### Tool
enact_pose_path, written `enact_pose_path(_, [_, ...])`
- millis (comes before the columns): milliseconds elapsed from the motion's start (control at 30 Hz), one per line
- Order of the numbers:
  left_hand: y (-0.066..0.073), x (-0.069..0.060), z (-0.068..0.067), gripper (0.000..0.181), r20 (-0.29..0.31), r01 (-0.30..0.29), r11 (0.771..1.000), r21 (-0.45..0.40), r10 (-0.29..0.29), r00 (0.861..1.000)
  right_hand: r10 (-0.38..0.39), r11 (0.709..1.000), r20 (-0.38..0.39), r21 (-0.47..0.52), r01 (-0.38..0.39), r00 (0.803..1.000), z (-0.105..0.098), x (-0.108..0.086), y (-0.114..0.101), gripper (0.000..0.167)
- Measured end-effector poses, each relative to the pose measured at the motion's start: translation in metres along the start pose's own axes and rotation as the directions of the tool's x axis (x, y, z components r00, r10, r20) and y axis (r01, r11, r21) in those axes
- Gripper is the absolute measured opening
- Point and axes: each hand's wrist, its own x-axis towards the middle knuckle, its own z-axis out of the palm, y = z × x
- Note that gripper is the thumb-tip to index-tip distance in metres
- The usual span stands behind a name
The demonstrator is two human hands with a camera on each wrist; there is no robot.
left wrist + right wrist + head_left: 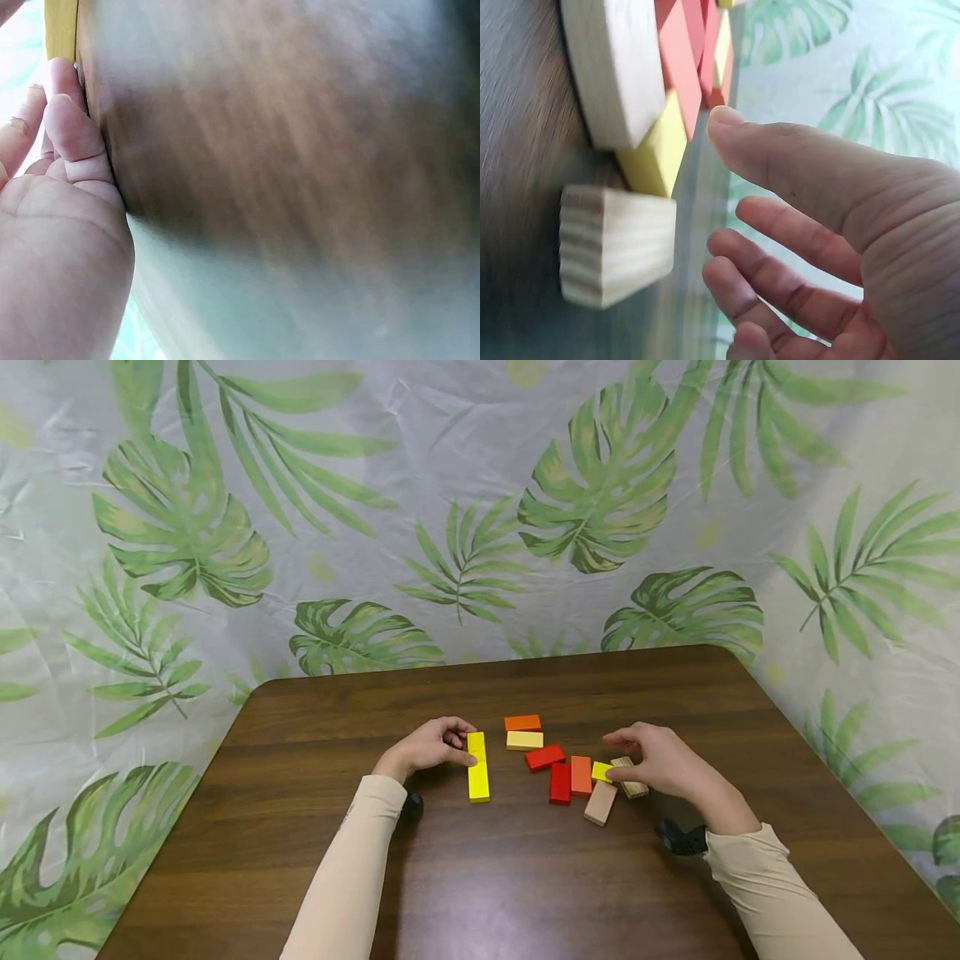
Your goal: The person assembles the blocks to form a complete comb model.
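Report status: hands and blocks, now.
Left hand touching yellow strip. Right hand empty, near small yellow block. Pale wooden block and striped wooden block crowd that block.

Head view: from above the near side of the table [487, 885], facing forward and down; wide, well back, reaching the patterned cloth [465, 460]. Left wrist view: very close at the left hand [426, 749], low along the table, rolled so the tabletop stands upright at right; mostly blurred. Shares left hand, yellow bar [478, 781] with head view. Right wrist view: close, low beside the right hand [663, 764], rolled opposite, table at left, cloth beyond. Shares right hand, blocks [560, 783] with head view.
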Motion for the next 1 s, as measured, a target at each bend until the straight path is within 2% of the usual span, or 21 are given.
enact_pose_path(167, [-0.001,0.0,0.0,0.053,-0.003,0.007,1.0,-0.006,-0.007,1.0,-0.003,1.0,0.014,0.007,0.003,1.0,-0.003,-0.005,0.016,0.061])
enact_pose_path(333, [0.001,-0.002,0.001,0.053,-0.003,0.009,1.0,-0.006,-0.009,1.0,-0.005,0.998,0.072,0.066,0.0,0.997,-0.003,-0.01,0.032,0.069])
enact_pose_path(533, [0.002,-0.002,0.001,0.052,-0.009,0.013,1.0,-0.007,-0.013,1.0,-0.035,0.99,0.096,0.141,0.021,0.995,-0.004,-0.013,0.045,0.072])
enact_pose_path(767, [0.002,-0.002,0.001,0.053,-0.009,0.013,1.0,-0.006,-0.013,1.0,-0.04,0.972,0.135,0.234,0.007,0.99,-0.004,-0.014,0.054,0.073])
enact_pose_path(1000, [0.003,-0.002,0.002,0.053,-0.011,0.016,1.0,-0.009,-0.017,1.0,-0.038,0.964,0.136,0.267,0.0,0.99,-0.003,-0.014,0.058,0.074])
